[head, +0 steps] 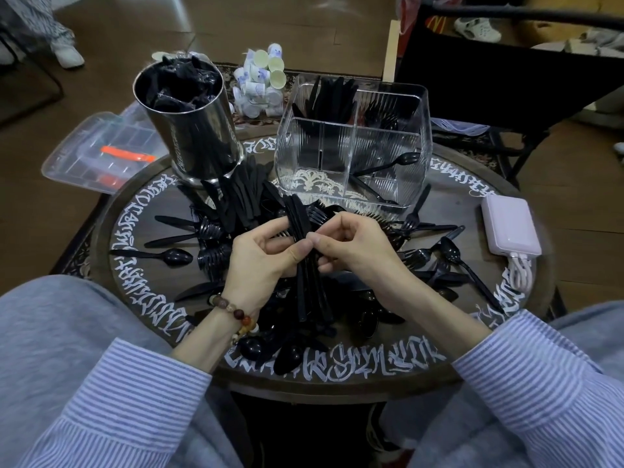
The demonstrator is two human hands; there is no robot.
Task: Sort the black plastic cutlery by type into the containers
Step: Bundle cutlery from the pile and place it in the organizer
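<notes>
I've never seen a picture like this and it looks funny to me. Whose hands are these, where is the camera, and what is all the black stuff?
There is no machine here, just a person. The camera sits on their head and looks down, so you see their own arms. The left hand and the right hand together hold a bundle of black forks. On the round table lies a pile of black plastic cutlery: forks, spoons and knives. Behind it stand a shiny metal cup and a clear divided box, both with some cutlery inside. A pink power bank lies at the right.
</notes>
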